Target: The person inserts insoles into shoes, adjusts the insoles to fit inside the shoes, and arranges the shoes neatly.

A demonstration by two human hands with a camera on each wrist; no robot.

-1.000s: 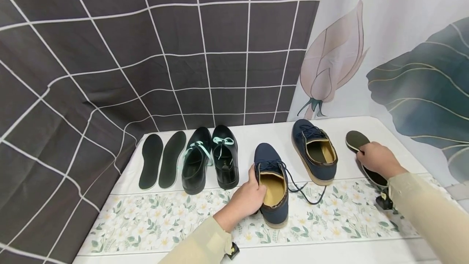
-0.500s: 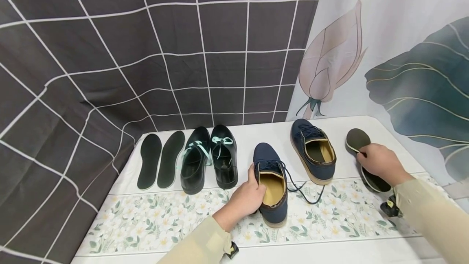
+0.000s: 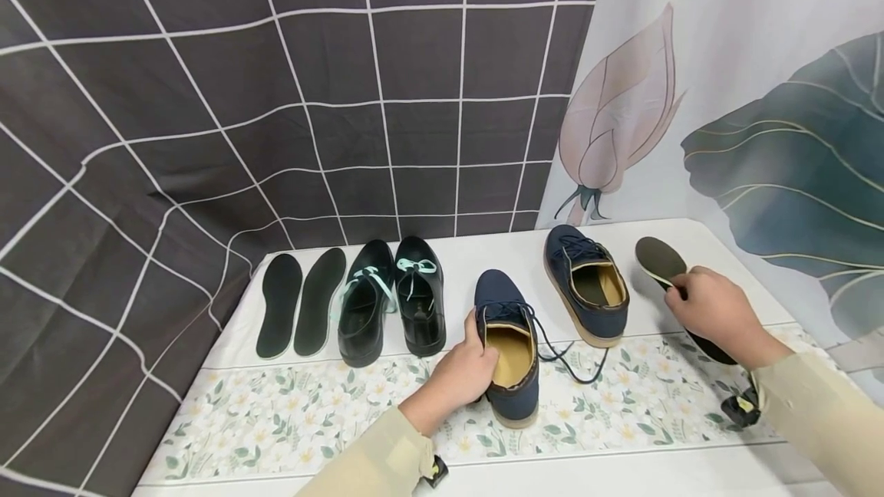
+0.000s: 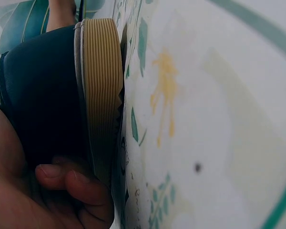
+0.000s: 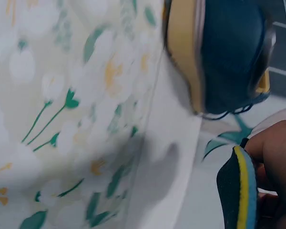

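Observation:
My left hand point(image 3: 459, 376) grips the left side of a navy lace-up shoe point(image 3: 499, 290), its thumb over the opening's edge. That shoe's tan inside shows, and its loose lace trails to the right; the left wrist view shows curled fingers low by its ribbed sole point(image 4: 101, 71). At the right, my right hand point(image 3: 714, 314) pinches a dark insole point(image 3: 659, 258) by its middle, held at a slant. The insole's yellow and blue edge point(image 5: 247, 191) shows in the right wrist view. Between the hands stands the other navy shoe point(image 3: 604, 322), a dark insole visible inside it.
To the left, two black shoes point(image 3: 423, 320) with mint laces stand side by side. Two dark insoles point(image 3: 279, 305) lie flat beyond them on the white table point(image 3: 511, 248), which has a floral strip point(image 3: 276, 420). A dark grid curtain point(image 3: 414, 129) hangs close behind.
My right hand and the insole have shifted slightly left, and the insole's far end has swung toward the shoes. The left hand keeps its hold on the navy shoe.

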